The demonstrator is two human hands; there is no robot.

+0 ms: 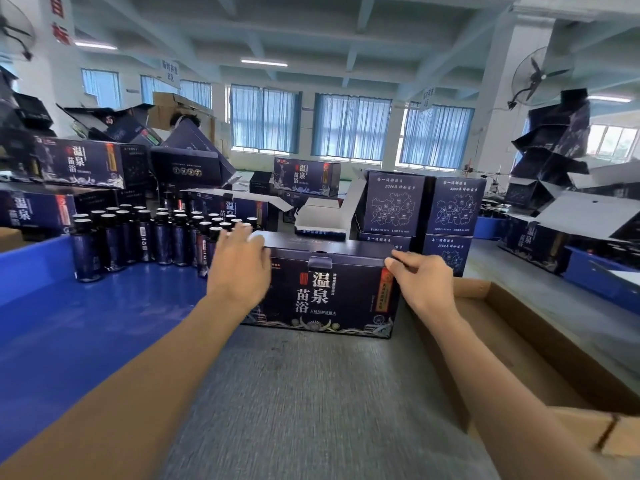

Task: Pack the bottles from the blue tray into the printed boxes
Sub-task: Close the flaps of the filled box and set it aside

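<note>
A dark printed box (pixel 322 292) with white characters stands on the grey table in front of me, its lid down and its tab tucked in at the front. My left hand (pixel 239 268) lies over the box's top left corner, fingers spread on the lid. My right hand (pixel 420 277) pinches the box's top right corner between thumb and curled fingers. Several dark bottles (pixel 145 237) with black caps stand upright in the blue tray (pixel 86 317) to the left, just behind my left hand.
An open brown carton (pixel 540 344) sits at the right of the table. Printed boxes (pixel 424 206) are stacked behind the one I hold, with an open white-lined box (pixel 322 216) among them. More boxes are piled at the far left and right. Another blue tray (pixel 595 271) stands at the right.
</note>
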